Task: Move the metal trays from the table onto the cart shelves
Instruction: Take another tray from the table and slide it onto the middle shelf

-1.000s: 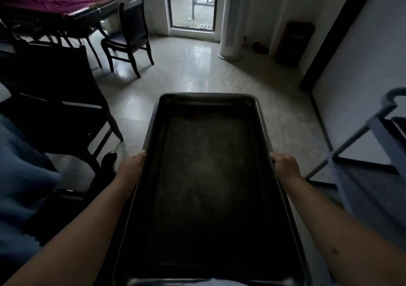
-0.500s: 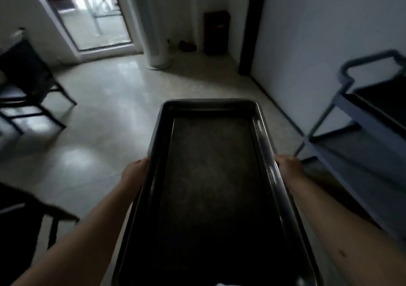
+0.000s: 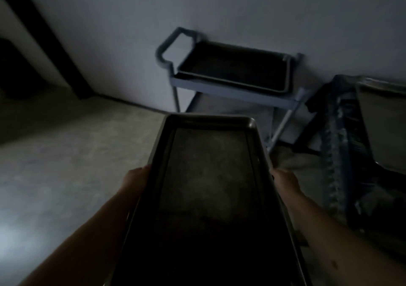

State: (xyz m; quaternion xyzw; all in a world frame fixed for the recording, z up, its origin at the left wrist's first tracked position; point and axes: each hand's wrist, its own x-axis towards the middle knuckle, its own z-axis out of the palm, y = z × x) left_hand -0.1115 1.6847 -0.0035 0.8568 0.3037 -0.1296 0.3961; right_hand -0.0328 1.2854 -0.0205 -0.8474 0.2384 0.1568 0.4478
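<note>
I carry a long, dark metal tray lengthwise in front of me, held level in the air. My left hand grips its left rim and my right hand grips its right rim, with the fingers hidden under the tray. A grey-blue cart stands ahead against the wall, its handle to the left. Another dark tray lies on the cart's top shelf. The lower shelf shows just beyond my tray's far edge.
A pale wall runs behind the cart. A dark door frame stands at the left. To the right of the cart is a dark bundle wrapped in plastic and a grey surface. Bare floor lies to the left.
The view has swung to the right. The cart has come from the right edge to straight ahead of the tray. Both hands keep the same grip on the tray.
</note>
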